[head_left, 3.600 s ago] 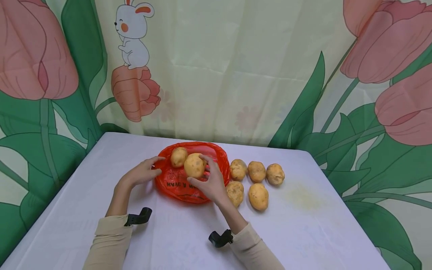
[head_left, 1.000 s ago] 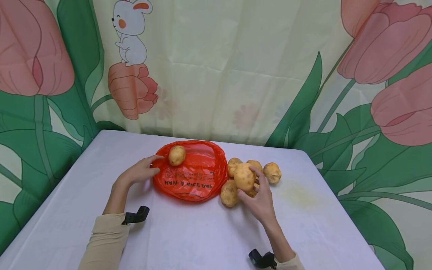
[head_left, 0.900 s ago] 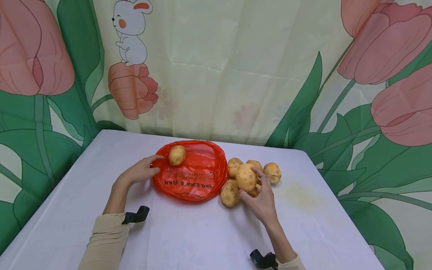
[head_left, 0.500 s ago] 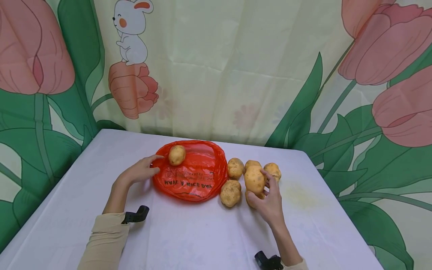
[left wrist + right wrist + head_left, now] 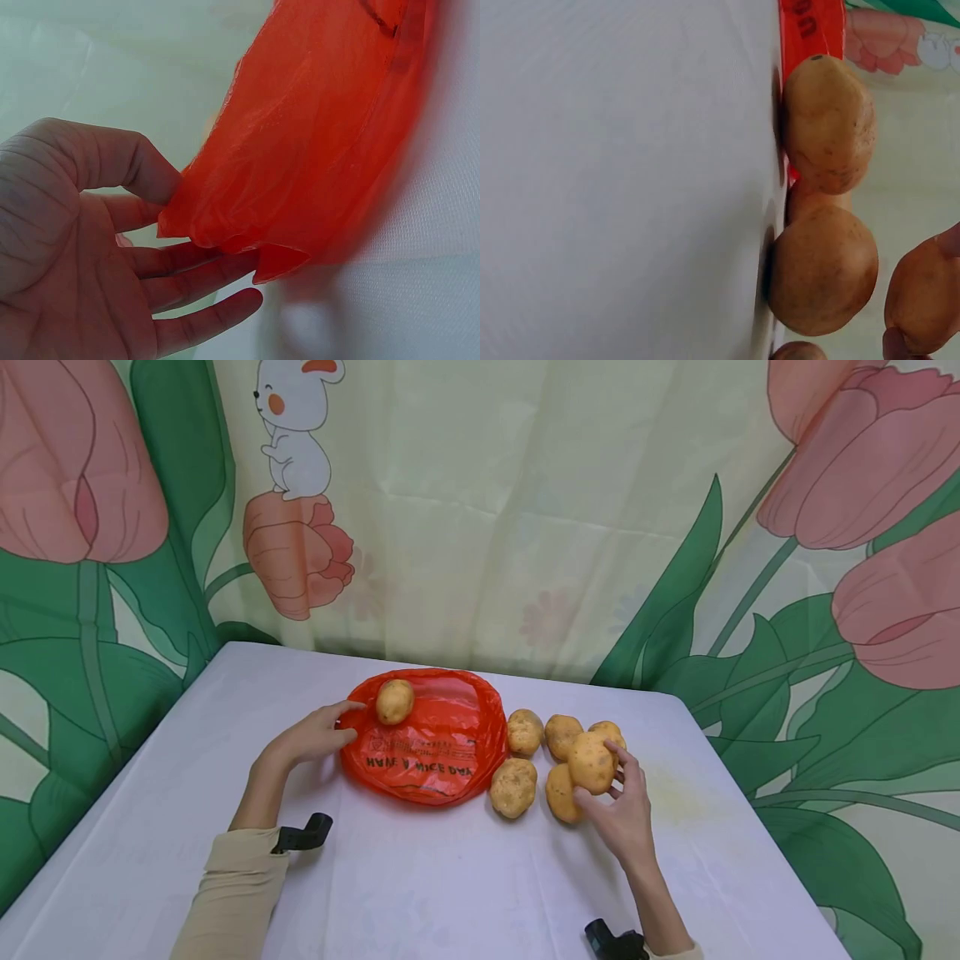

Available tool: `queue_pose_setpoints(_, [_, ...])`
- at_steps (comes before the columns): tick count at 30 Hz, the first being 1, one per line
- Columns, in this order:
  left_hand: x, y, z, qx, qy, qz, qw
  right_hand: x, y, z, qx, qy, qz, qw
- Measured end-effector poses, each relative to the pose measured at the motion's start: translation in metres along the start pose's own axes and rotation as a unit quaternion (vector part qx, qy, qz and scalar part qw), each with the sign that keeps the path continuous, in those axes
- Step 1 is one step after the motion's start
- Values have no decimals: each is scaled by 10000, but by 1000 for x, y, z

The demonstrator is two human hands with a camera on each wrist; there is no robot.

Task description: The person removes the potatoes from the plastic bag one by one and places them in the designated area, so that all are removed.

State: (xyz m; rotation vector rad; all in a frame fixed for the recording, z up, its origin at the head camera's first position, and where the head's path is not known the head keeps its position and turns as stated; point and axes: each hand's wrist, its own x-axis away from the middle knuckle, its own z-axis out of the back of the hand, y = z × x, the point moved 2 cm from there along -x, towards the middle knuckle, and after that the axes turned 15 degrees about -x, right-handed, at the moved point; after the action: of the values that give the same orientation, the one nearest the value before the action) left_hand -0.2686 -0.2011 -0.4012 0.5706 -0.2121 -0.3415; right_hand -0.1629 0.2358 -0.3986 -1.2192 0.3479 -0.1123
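Observation:
A red plastic bag [image 5: 450, 718] with black printing lies bunched into a round shape on the table. On its far left part sits one potato [image 5: 394, 702]. My left hand [image 5: 311, 737] is at the bag's left edge; in the left wrist view its thumb and fingers [image 5: 154, 176] pinch the red film. My right hand [image 5: 626, 814] grips another potato [image 5: 591, 762] between thumb and fingertips, above the loose potatoes. The right wrist view shows this held potato [image 5: 924, 296] at the right border, raised off the white cloth.
Several potatoes lie right of the bag: a back row from the near-bag potato [image 5: 525, 732] to a partly covered potato [image 5: 604, 728], and a front pair, a left potato [image 5: 513, 787] and a right potato [image 5: 561, 793]. A printed curtain [image 5: 480, 527] hangs behind the white-covered table [image 5: 435, 893].
My right hand has carried its potato from over the bag to the right, shifting further right across the loose potatoes during the last second. My left hand has stayed at the bag's edge.

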Motion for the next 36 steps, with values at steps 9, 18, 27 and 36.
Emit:
queue_pose_setpoints(9, [0, 0, 0, 37, -16, 32, 10000, -1, 8, 18, 103, 18, -143, 9998])
queue_pose_setpoints(18, [1, 1, 1, 71, 24, -65, 10000, -4, 15, 32, 223, -149, -250, 9993])
queue_pose_setpoints(27, [2, 1, 2, 56, 20, -76, 10000, -5, 22, 40, 603, -404, -756, 9945])
queue_pose_setpoints(36, [2, 2, 2, 114, 3, -62, 9999, -6, 28, 43, 1009, -592, -998, 9881])
